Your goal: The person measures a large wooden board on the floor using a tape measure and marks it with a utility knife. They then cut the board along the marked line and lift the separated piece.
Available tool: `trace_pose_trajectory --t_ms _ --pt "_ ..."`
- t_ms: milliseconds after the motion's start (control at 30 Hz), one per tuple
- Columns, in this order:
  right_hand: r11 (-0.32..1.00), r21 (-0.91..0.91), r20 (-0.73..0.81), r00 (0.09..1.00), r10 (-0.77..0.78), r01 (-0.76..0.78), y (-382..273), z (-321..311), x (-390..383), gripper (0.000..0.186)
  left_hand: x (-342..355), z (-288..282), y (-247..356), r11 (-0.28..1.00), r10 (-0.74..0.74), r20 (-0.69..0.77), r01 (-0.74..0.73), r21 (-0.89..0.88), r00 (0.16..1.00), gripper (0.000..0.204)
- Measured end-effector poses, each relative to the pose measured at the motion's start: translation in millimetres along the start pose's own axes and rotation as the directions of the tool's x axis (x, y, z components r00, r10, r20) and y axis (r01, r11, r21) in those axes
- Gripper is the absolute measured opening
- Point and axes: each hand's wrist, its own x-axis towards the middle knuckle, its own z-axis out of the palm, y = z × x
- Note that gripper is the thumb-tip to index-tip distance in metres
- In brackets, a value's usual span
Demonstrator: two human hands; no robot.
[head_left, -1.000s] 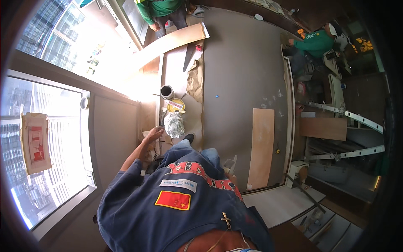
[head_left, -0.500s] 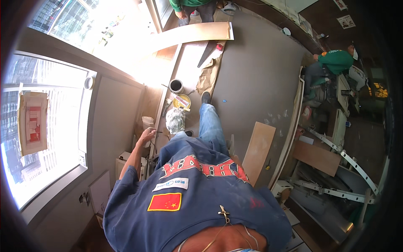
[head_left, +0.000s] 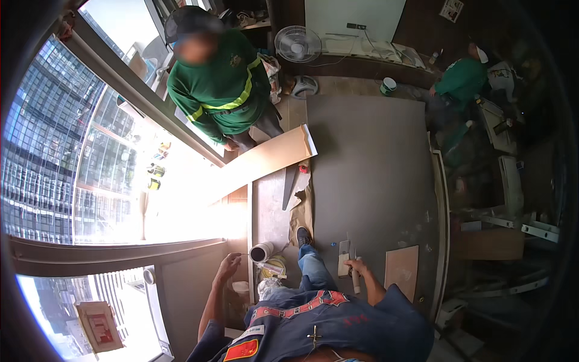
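My left hand is closed in a pinch beside a pale can with a dark inside. A thin rod-like piece runs from its fingers to the can's rim; whether it is a stick or a wire handle I cannot tell. My right hand grips a flat-bladed tool, trowel-like, above the grey surface. Its pale round handle points back toward me. A yellow round lid or tub lies near the can, with a crumpled plastic-wrapped bundle closer to me.
A co-worker in green stands at the far left beside a long board. A handsaw and brown paper lie below it. A small tan board is at my right. Another person crouches far right, near a ladder.
The view has tilted up, bringing the co-worker and fan into sight. My right hand has appeared with the flat-bladed tool. My left hand is now beside the can.
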Motion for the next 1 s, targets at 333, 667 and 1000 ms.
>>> trace_pose_trajectory --t_ms 333,667,1000 --pt "0.941 0.061 -0.054 0.942 -0.33 0.333 -213.5 24.6 -105.8 0.035 58.0 -26.0 41.2 0.999 0.03 -0.147 -0.028 0.016 0.989 0.032" --pt "0.823 0.453 0.128 0.888 -0.441 0.343 -323.5 24.2 -209.3 0.029 34.8 -10.3 34.1 0.985 -0.05 -0.136 0.072 0.157 0.989 0.031" --pt "0.766 0.404 -0.017 0.842 -0.54 0.499 -260.0 41.6 -118.4 0.033 110.9 -52.9 53.2 0.96 0.191 -0.038 -0.178 0.217 0.981 0.025"
